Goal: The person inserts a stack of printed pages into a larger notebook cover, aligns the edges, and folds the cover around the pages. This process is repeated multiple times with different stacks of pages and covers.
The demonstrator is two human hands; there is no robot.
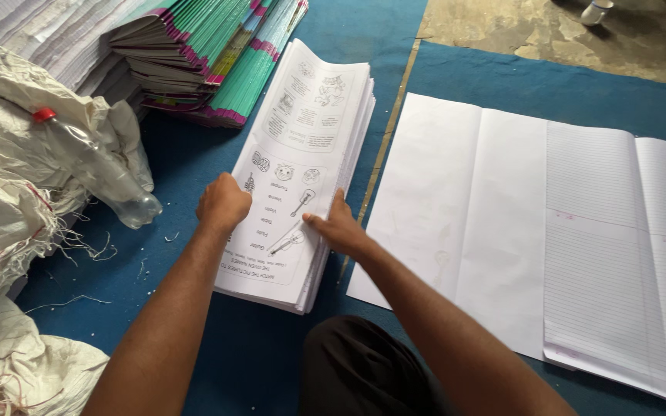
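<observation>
Kneeling: a person bends over a blue mat (217,362), both bare forearms reaching forward, one dark-clothed knee at the bottom edge of view.
Left hand: the left hand (223,205) lies knuckles up on the near left edge of a printed stack (302,166), fingers curled and tucked at the sheet edge; whether it pinches any sheets I cannot tell.
Right hand: the right hand (338,227) lies flat and spread on the top sheet near the stack's right edge, thumb pointing left across the drawings, holding nothing.
Stack: tall pile of white sheets with black line drawings, lying lengthwise away from the person in the middle of the mat, far end bowed upward, near right corner overhanging slightly.
Right side: large ruled sheets (549,231) lie open and flat, their left edge just beside the stack with a thin strip of mat between.
Far edge: a pile of notebooks (210,54) with green and pink spines sits just beyond the stack's far left corner.
Left side: crumpled white sacking (9,192) carries a clear bottle (98,169) with a red cap; bare mat separates it from the stack.
Open room: free mat lies left of the stack and in front of the knee; concrete floor (518,31) shows past the mat's far edge.
</observation>
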